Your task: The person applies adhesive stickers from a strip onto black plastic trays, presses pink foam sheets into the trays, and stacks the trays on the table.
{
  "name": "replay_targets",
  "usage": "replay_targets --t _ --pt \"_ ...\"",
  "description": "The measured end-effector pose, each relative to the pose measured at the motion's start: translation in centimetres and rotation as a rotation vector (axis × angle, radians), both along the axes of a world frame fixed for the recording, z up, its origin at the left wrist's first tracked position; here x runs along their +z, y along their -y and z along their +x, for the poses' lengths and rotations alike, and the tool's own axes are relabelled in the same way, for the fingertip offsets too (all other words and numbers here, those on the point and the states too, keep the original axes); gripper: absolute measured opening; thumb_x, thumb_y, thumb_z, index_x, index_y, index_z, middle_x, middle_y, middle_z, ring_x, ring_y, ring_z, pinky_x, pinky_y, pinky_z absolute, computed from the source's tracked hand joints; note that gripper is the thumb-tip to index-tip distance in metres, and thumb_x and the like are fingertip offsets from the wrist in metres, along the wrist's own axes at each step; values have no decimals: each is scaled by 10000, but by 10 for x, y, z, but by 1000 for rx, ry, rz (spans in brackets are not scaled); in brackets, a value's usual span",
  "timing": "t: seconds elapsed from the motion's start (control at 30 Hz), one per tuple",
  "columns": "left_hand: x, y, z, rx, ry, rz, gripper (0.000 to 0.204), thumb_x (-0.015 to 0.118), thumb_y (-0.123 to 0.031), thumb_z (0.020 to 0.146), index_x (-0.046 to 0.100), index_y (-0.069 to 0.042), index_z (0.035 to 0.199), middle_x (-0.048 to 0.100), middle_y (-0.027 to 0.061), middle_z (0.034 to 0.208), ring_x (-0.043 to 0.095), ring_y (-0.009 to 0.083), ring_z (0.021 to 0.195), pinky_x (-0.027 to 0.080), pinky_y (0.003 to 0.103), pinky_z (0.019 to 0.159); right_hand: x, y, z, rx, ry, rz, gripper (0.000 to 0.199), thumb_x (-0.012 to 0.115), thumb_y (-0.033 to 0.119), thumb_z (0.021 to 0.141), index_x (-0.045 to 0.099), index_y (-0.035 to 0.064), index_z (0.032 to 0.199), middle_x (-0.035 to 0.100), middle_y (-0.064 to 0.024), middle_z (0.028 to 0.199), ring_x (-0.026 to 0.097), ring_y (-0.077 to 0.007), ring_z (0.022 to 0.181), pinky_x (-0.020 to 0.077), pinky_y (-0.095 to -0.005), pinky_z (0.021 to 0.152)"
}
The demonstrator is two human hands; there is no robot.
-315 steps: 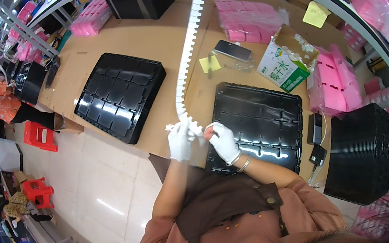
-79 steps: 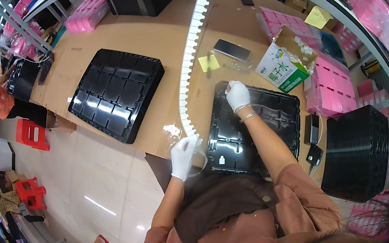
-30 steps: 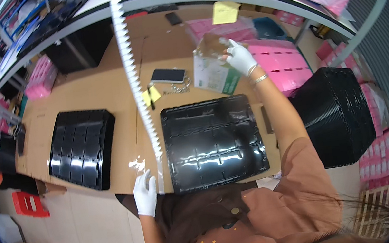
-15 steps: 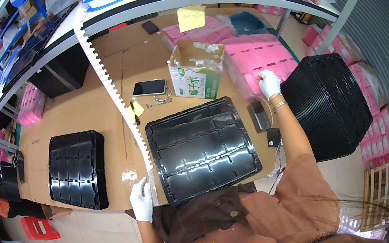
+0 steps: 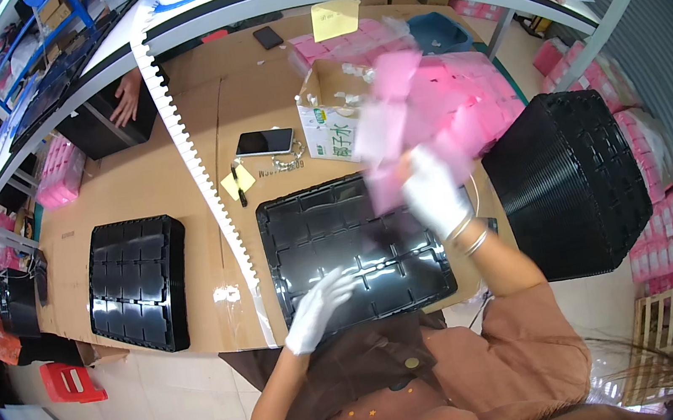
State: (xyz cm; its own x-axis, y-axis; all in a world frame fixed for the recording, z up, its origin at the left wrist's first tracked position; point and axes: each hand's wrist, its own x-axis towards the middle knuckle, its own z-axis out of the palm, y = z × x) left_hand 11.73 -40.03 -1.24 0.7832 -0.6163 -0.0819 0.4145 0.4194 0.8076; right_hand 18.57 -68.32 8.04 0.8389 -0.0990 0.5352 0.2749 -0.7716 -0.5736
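Observation:
A blurred pink sheet-like piece (image 5: 379, 124) hangs from my gloved right hand (image 5: 434, 189), which is closed on its lower end above the right part of a black plastic tray (image 5: 333, 244). My left hand (image 5: 320, 307), also in a white glove, is over the tray's near left part with its fingers stretched out and nothing in them. Whether its fingertips touch the tray I cannot tell. Beyond my right hand lies the pile of pink packs (image 5: 478, 93) in clear film. Motion smears the pink piece, so its exact shape is unclear.
A cardboard box (image 5: 329, 134) stands behind the tray, beside a phone (image 5: 265, 142), a bracelet, a pen and yellow notes. Stacked black trays (image 5: 567, 188) rise at right; another black tray (image 5: 136, 287) lies left. Another person's hand (image 5: 126, 99) shows at far left, under a raised shelf.
My right hand has come from the pink pile toward the tray, bringing a pink piece. My left hand has moved from the table edge onto or over the tray. Another person's hand has appeared.

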Motion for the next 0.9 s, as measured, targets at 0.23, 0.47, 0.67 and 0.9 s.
replay_targets --t 0.23,0.47,0.67,0.9 --pt "-27 17 50 304 -294 259 237 558 -156 929 580 18 1089 636 147 1046 650 230 889 533 333 781 -80 -86 -75 360 -569 258 224 626 196 823 545 11 921 579 -173 751 587 -371 733 457 -439 697" --pt "-53 -17 47 409 -380 268 246 494 -168 948 546 31 1084 624 171 1004 647 311 853 548 410 766 -78 -3 -63 -424 -137 19 699 764 271 717 456 -43 1260 421 -268 1316 393 -400 1237 312 -451 1042" --pt "-56 -28 48 384 -389 225 258 530 -160 937 558 13 1126 628 160 1038 635 261 876 538 390 788 -110 44 -62 65 -896 752 476 680 362 854 558 0 1138 655 -62 930 654 -129 780 499 -243 644" --pt "-17 -40 1 340 -48 848 630 670 -125 848 382 -19 1399 619 121 981 616 129 755 522 245 555 -118 36 -105 -103 -992 994 269 671 136 841 529 6 1029 631 -88 803 627 -158 605 515 -261 521"
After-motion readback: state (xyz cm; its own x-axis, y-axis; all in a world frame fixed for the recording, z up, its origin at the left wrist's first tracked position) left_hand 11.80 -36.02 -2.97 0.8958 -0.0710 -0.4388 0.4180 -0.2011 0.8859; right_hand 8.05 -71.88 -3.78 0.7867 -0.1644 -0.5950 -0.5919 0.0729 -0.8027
